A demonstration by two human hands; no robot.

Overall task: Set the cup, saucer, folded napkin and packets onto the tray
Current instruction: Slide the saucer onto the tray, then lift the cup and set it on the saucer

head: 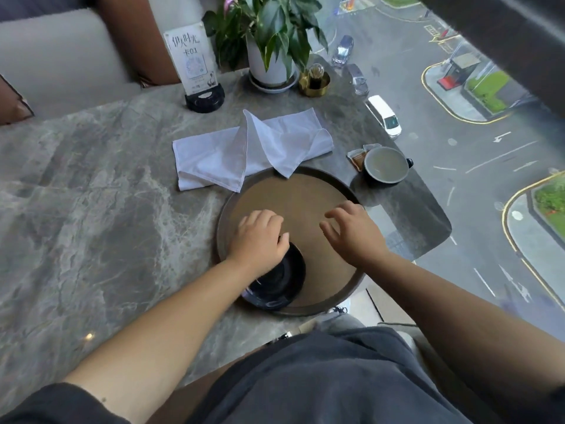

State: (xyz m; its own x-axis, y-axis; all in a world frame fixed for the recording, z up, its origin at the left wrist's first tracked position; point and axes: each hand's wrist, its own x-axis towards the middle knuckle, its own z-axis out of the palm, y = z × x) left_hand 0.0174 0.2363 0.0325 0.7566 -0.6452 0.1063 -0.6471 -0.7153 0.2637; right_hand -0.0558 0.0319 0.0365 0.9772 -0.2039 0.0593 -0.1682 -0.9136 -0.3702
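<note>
From the head camera, the round brown tray with a dark raised rim (pixel 305 197) overhangs the grey marble table's (pixel 91 209) near edge. The left hand (pixel 260 237) curls onto the glossy black saucer (pixel 281 283) on the tray's near-left part. The right hand (pixel 354 231) hovers spread, empty. The white cloth napkin (pixel 244 148), grey cup (pixel 385 164) and packets (pixel 357 157) lie beyond the tray.

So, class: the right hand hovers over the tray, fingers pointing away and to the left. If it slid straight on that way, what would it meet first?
Probably the white napkin, whose corner overlaps the tray's far rim. The right hand first crosses only bare tray. Depth is uncertain; if it kept its height, it might pass above the cloth.
</note>
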